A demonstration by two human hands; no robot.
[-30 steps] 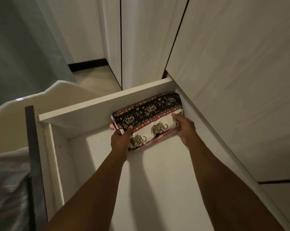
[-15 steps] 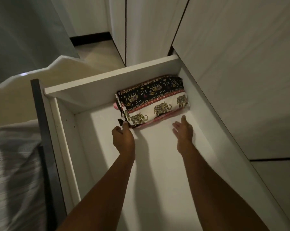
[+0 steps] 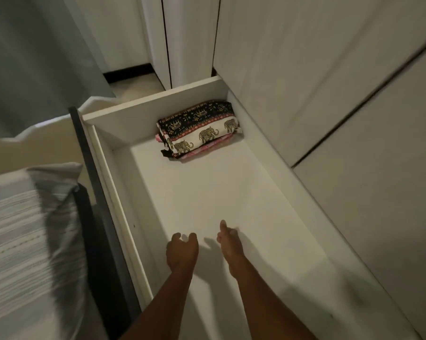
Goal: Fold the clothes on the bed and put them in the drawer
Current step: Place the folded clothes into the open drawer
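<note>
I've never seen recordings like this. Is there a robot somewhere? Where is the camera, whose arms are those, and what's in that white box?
No robot here: a person works bare-handed. The one picture comes from a camera worn on their head, looking forward and down. The left hand and right hand hover over the open white drawer, fingers loosely curled, holding nothing. In the drawer's far right corner lies a folded elephant-print cloth, resting on pink fabric. On the left is striped bedding; on the right are pale wardrobe doors.

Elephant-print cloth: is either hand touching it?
No, the left hand and right hand hang empty over the drawer floor, apart from the elephant-print cloth in its far corner.
</note>
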